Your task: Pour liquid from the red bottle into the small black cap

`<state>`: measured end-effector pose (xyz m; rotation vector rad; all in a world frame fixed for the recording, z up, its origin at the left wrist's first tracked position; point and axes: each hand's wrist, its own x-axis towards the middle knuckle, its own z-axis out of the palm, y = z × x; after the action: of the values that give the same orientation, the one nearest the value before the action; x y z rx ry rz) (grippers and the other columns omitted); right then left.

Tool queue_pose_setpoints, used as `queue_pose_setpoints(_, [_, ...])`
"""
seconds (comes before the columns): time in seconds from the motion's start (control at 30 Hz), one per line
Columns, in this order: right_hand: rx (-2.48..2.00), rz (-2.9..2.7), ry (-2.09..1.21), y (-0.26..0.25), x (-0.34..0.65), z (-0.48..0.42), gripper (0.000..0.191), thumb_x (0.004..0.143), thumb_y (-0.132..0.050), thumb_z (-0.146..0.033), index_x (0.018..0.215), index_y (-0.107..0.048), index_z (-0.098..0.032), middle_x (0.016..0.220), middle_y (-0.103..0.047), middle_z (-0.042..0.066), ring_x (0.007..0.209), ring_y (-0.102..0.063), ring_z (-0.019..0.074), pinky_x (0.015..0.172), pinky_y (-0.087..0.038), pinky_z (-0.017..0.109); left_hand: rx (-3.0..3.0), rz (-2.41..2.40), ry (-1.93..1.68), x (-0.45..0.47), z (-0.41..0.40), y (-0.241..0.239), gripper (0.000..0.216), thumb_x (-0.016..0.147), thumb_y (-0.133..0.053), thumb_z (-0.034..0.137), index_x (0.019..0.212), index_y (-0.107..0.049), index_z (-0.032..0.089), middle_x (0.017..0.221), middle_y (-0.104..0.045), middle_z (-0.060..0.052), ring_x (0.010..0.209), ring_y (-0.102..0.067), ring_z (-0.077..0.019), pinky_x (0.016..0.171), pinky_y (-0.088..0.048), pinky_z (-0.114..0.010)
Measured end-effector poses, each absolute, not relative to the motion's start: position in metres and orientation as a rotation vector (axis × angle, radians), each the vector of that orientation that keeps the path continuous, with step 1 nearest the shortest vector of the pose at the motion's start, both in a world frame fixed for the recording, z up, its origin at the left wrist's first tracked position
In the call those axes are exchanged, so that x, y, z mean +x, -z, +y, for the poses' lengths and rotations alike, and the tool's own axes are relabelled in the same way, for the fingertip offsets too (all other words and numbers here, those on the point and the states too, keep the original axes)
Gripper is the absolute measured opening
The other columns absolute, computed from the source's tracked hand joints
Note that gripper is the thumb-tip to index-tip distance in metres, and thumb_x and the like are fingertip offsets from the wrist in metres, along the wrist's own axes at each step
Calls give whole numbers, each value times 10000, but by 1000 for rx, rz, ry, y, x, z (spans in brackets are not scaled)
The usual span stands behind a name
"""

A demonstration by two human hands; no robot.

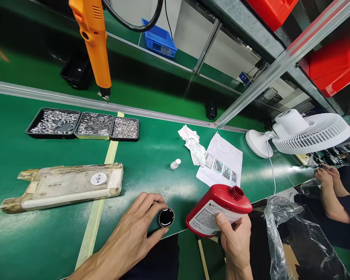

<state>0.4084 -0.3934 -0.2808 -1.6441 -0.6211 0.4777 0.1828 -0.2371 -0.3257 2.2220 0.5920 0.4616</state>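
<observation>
My left hand (135, 225) is at the front edge of the green bench. Its thumb and forefinger close around a small round container (166, 217) filled with dark, glossy liquid. In my right hand (236, 241) is a red plastic bottle (201, 208) with a white printed label, gripped at its lower right side. The bottle leans, and its threaded mouth is uncapped. A small white-capped bottle (175, 164) stands further back, near a crumpled white cloth (192, 144) and a printed sheet (221, 159).
A worn, pale taped fixture (70, 182) lies at left. Behind it are black trays (125, 129) of small metal parts. An orange power screwdriver (96, 46) hangs above. At right are a white fan (312, 132), clear plastic bagging (288, 229) and another person's hands (326, 175).
</observation>
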Motion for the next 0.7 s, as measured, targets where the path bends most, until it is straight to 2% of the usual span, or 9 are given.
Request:
queue_pose_setpoints(0.23, [-1654, -641, -506, 284, 409, -396, 445, 863, -854, -465, 1113, -713, -126, 1018, -752, 149, 872, -731, 232, 749, -627, 286, 2169, 598, -406, 179, -236, 321, 363, 984, -615, 162, 1291, -487, 308, 1324, -483, -42, 1215, -504, -250, 983, -516, -438])
queue_pose_setpoints(0.47, [-1656, -603, -506, 287, 410, -396, 703, 821, -888, -457, 1360, -573, -134, 995, -756, 147, 864, -742, 260, 736, -630, 316, 2145, 636, -404, 166, -228, 301, 374, 1000, -607, 195, 1315, -475, 347, 1349, -469, -13, 1230, -517, -212, 1023, -480, -393])
queue_pose_setpoints(0.7, [-1777, -423, -541, 277, 400, -384, 834, 668, -940, -577, 1265, -603, -102, 992, -753, 161, 857, -729, 273, 724, -624, 305, 2083, 681, -484, 151, -209, 271, 350, 960, -652, 240, 1260, -528, 372, 1303, -513, 22, 1183, -521, -205, 978, -447, -356])
